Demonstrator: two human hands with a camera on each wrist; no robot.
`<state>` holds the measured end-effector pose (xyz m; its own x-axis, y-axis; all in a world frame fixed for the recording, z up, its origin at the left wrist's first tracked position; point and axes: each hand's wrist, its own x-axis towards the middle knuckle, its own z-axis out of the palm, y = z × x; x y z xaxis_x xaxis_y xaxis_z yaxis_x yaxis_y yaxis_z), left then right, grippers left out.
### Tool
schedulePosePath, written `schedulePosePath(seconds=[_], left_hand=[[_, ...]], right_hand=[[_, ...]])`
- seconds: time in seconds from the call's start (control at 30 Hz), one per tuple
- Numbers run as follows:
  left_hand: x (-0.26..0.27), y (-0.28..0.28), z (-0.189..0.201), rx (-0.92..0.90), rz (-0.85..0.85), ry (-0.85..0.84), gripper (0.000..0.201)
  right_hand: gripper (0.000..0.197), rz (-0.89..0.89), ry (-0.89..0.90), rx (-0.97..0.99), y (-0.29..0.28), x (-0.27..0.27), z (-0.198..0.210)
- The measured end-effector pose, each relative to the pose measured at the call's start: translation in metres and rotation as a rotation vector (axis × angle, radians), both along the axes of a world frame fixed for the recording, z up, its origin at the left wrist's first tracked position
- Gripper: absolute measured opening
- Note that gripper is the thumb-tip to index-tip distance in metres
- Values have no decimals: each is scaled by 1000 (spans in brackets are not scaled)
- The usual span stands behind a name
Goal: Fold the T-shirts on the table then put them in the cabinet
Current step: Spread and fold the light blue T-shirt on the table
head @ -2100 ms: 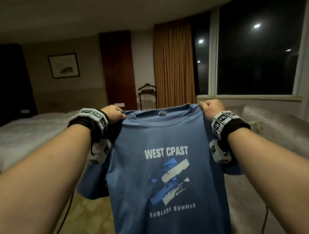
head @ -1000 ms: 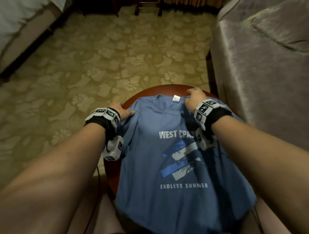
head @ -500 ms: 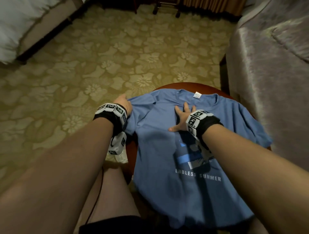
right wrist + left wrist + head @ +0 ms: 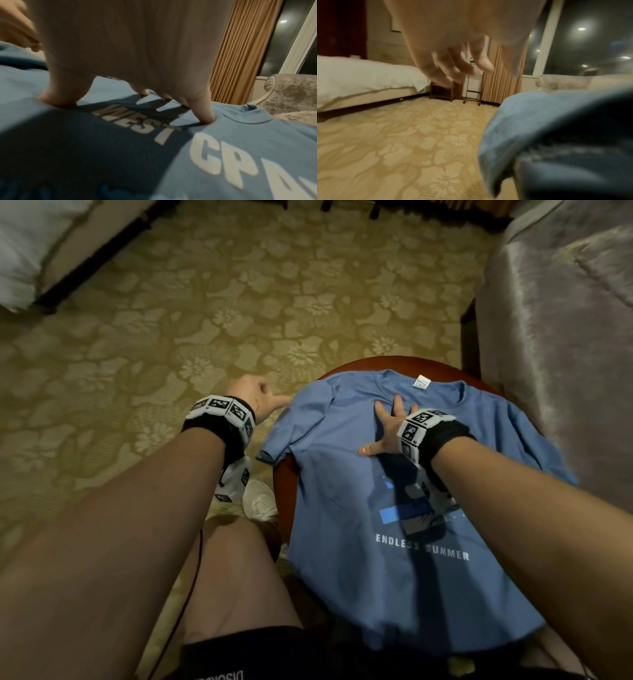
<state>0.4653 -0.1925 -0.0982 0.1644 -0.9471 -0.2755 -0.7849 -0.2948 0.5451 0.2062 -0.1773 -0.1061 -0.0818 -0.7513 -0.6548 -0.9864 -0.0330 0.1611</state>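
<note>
A blue T-shirt (image 4: 342, 491) printed "ENDLESS SUMMER" lies front up on a round red-brown table (image 4: 283, 494), its hem hanging over the near edge. My right hand (image 4: 388, 428) presses on its chest just below the collar, fingers spread and straight; in the right wrist view the fingertips (image 4: 205, 116) dent the cloth (image 4: 248, 135) above the "WEST" lettering. My left hand (image 4: 255, 398) hovers just left of the shirt's left shoulder, fingers loosely curled and holding nothing. The left wrist view shows the same empty left hand (image 4: 458, 66) with the blue sleeve (image 4: 547, 119) to its right.
A grey velvet sofa (image 4: 555, 337) stands close to the table's right side. A bed with white bedding (image 4: 20, 244) is at the far left. Floral carpet (image 4: 205, 302) spreads beyond the table. My bare knee (image 4: 239, 570) and white shoe (image 4: 260, 501) are beside the table's left edge.
The shirt, held up by both shoulders, has been laid flat on the table. My left hand has let go and drawn off to the left; the right hand stays spread on the chest.
</note>
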Motion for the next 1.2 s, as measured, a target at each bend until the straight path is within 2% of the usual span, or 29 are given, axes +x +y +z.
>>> schedulePosePath(seconds=[0.1, 0.17, 0.23, 0.33, 0.43, 0.53, 0.57, 0.63, 0.7, 0.77, 0.83, 0.93, 1.07, 1.13, 1.2], left_hand=[[-5, 15, 3, 290, -197, -113, 52], [-5, 22, 3, 373, -282, -201, 52], [-5, 26, 0, 383, -281, -168, 44], [-2, 30, 0, 344, -172, 25, 13], [9, 20, 3, 137, -24, 25, 12], [13, 12, 13, -154, 234, 28, 15], [13, 11, 15, -173, 313, 49, 26], [15, 11, 10, -11, 361, 65, 60], [15, 13, 0, 266, 297, 101, 78], [11, 21, -7, 440, 225, 232, 80], [3, 29, -11, 507, 208, 307, 78], [-4, 32, -15, 517, 166, 314, 77], [-11, 28, -15, 503, 167, 403, 59], [-17, 24, -17, 477, 208, 435, 60], [-20, 16, -21, 423, 214, 417, 69]], right_hand=[[122, -3, -5, 1, 1, 0, 1], [122, -3, -15, -2, 2, 0, 1], [122, -5, -15, -3, 2, 1, 2], [121, -9, -10, 2, 3, 3, 2], [120, -4, -6, 6, 3, 3, 3], [119, 2, 0, 6, 4, 2, 3], [119, 4, -1, 4, 4, 2, 3], [119, 5, 0, 0, 4, 2, 4], [119, 0, -4, -2, 5, 2, 4], [119, -7, -9, 0, 4, 2, 4], [120, -10, -10, 5, 4, 2, 4], [120, -11, -14, 12, 4, 0, 3], [120, -6, -16, 11, 4, -4, 4], [120, -10, -23, 9, 4, -6, 6], [121, -12, -24, 12, 4, -7, 6]])
